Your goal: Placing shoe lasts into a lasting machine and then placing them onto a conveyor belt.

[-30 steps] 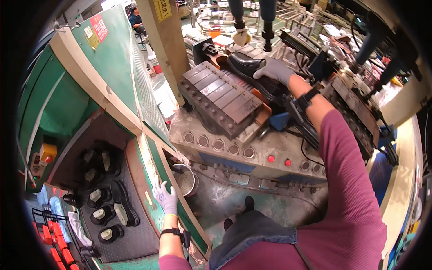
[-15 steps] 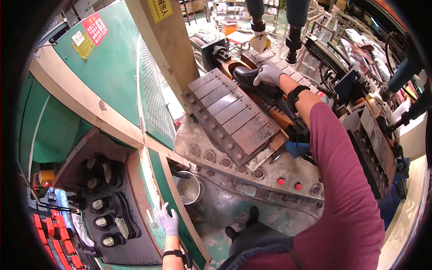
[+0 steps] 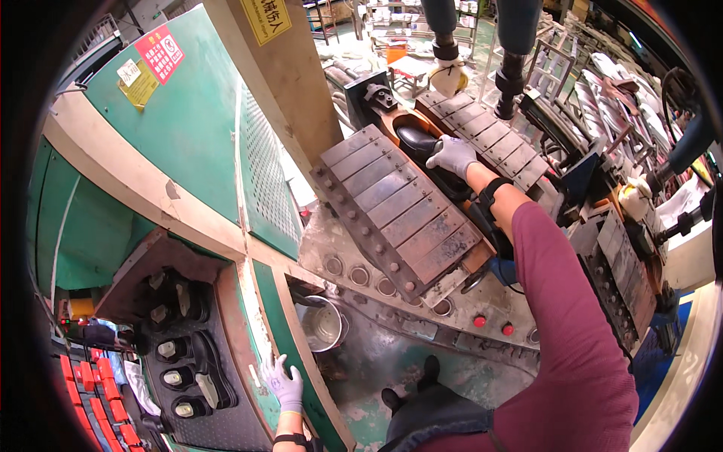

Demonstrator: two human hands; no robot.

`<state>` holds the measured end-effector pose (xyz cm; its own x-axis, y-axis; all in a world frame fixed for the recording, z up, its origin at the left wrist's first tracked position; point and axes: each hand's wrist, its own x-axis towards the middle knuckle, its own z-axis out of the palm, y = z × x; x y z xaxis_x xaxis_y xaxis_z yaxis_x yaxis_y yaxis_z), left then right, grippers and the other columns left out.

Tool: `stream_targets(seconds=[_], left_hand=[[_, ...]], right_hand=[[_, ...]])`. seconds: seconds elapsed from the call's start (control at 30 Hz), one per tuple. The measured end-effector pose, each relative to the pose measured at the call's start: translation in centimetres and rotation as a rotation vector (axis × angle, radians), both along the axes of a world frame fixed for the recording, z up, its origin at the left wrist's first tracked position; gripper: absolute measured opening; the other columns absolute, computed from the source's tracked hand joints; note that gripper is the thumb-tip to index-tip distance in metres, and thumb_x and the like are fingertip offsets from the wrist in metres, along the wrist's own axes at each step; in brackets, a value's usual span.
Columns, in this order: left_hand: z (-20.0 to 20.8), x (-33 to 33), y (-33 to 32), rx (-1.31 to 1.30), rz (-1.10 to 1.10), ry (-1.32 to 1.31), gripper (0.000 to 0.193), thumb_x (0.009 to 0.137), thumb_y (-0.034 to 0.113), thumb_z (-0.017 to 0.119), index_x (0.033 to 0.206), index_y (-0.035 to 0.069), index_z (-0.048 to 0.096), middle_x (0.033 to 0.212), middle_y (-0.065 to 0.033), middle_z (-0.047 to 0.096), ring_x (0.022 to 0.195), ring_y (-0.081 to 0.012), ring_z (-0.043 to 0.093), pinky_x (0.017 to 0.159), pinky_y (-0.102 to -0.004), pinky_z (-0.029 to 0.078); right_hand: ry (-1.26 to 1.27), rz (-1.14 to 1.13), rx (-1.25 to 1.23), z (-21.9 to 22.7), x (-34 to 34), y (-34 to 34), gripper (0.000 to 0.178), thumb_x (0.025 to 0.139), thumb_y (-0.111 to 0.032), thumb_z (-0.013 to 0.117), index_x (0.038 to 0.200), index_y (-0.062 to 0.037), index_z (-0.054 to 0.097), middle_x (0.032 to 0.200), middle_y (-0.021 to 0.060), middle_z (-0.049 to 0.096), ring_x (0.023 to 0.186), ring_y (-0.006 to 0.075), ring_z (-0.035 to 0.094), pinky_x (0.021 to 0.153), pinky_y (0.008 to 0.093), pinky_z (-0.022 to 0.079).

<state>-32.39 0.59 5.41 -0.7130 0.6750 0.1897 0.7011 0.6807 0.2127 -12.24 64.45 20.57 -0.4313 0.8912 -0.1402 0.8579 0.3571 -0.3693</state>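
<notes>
In a light grey glove, my right hand (image 3: pixel 454 157) is wrapped over a black leather shoe (image 3: pixel 416 142). The shoe lies in the gap between two rows of metal plates on a machine, its toe toward the orange-brown pad (image 3: pixel 410 120) at the far end. Closest to my body is the near bank of metal plates (image 3: pixel 399 203), tilted beside the shoe. My left hand (image 3: pixel 282 383), gloved too, has its fingers apart against the green and cream cabinet edge (image 3: pixel 260 331) and holds nothing. My right palm and fingers hide the shoe's rear part.
Several black shoes (image 3: pixel 207 361) stand on a dark mat inside the cabinet at lower left. A metal bucket (image 3: pixel 322 324) sits below the machine's front. Red buttons (image 3: pixel 480 321) line the panel. Blue cylinders (image 3: pixel 518 26) hang over the far plates (image 3: pixel 489 135).
My right hand has lowered the shoe deeper between the plate rows. My left hand stays at the cabinet edge, and the whole view has shifted slightly.
</notes>
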Motion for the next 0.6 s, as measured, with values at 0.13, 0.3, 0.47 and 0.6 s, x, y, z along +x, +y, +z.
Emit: stream_targets(seconds=[0.13, 0.3, 0.47, 0.6], left_hand=[[0.2, 0.4, -0.7, -0.029, 0.014, -0.027, 0.04, 0.072, 0.011, 0.067, 0.111, 0.012, 0.059, 0.141, -0.0204, 0.048, 0.132, -0.0414, 0.04, 0.114, -0.0526, 0.027], [-0.8, -0.2, 0.2, 0.027, -0.056, -0.028, 0.039, 0.077, 0.014, 0.067, 0.115, 0.012, 0.059, 0.138, -0.02, 0.049, 0.133, -0.0411, 0.038, 0.115, -0.0531, 0.025], [-2.1, -1.1, -2.8, 0.013, -0.084, 0.073, 0.036, 0.08, 0.016, 0.065, 0.116, 0.012, 0.06, 0.138, -0.0191, 0.051, 0.131, -0.0386, 0.043, 0.114, -0.0513, 0.029], [-0.8, -1.5, -2.4, 0.08, -0.113, 0.098, 0.036, 0.081, 0.016, 0.064, 0.116, 0.011, 0.062, 0.133, -0.019, 0.054, 0.126, -0.0388, 0.047, 0.108, -0.0496, 0.035]], right_hand=[[-0.016, -0.013, 0.006, -1.0, -0.1, -0.5, 0.065, 0.064, -0.045, 0.081, 0.115, -0.0098, 0.061, 0.12, 0.0147, 0.067, 0.116, 0.0305, 0.062, 0.097, 0.0397, 0.049], [0.01, 0.052, 0.151, -0.8, 2.9, 0.1, 0.083, 0.065, -0.051, 0.079, 0.121, 0.0044, 0.052, 0.126, 0.0272, 0.06, 0.12, 0.0384, 0.057, 0.099, 0.0417, 0.047], [0.439, 0.226, 0.371, 4.8, 3.3, -12.2, 0.039, 0.093, -0.039, 0.06, 0.114, -0.0072, 0.066, 0.106, 0.0163, 0.068, 0.099, 0.0304, 0.065, 0.086, 0.038, 0.051], [0.311, 0.473, 0.022, 0.8, 10.9, -29.2, 0.035, 0.096, -0.037, 0.057, 0.092, -0.0033, 0.064, 0.082, 0.0137, 0.065, 0.074, 0.0286, 0.062, 0.07, 0.0401, 0.049]])
